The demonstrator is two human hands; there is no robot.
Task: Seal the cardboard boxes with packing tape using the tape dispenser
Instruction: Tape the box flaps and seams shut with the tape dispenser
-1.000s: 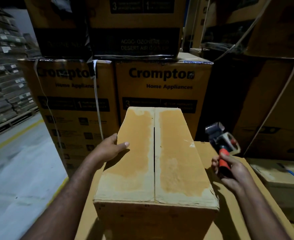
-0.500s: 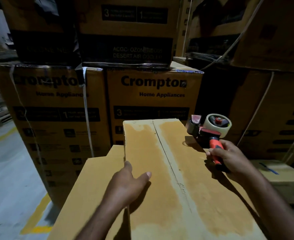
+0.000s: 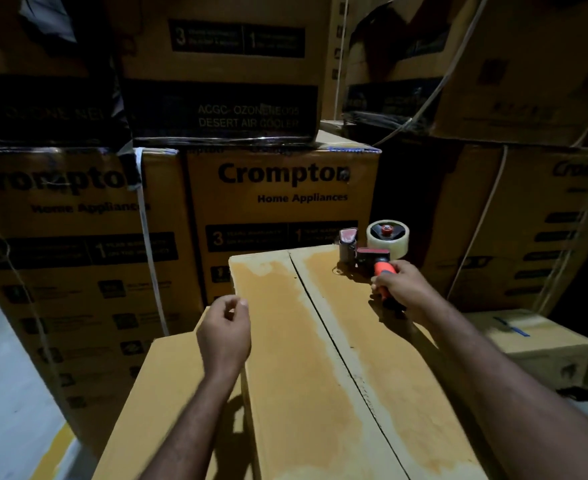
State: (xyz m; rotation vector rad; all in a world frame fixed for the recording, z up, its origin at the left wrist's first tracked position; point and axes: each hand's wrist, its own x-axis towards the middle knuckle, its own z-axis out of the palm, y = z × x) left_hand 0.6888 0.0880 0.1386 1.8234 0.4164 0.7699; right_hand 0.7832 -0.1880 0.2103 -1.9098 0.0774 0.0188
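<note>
The middle carton [image 3: 283,209] carries "Crompton" in large black letters with "Home Appliances" beneath. Lower down, its black band [image 3: 251,249] shows a large "3" and a "1", and the small print beside them is too blurred to read. The left carton [image 3: 77,306] bears the same "Crompton", crossed by a strap [image 3: 145,216], a blurred "Home Appliances", and a "1" printed on black. The upper carton [image 3: 223,69] has "3" and "1" near its top. Lower, on black, it reads "ACGC OZONE", then unclear characters, over "DESERT AIR COOLER". The upper-left carton [image 3: 43,57] faintly reads "OZONE NE". The right carton [image 3: 528,209] shows "Cro", cut at the edge.
</note>
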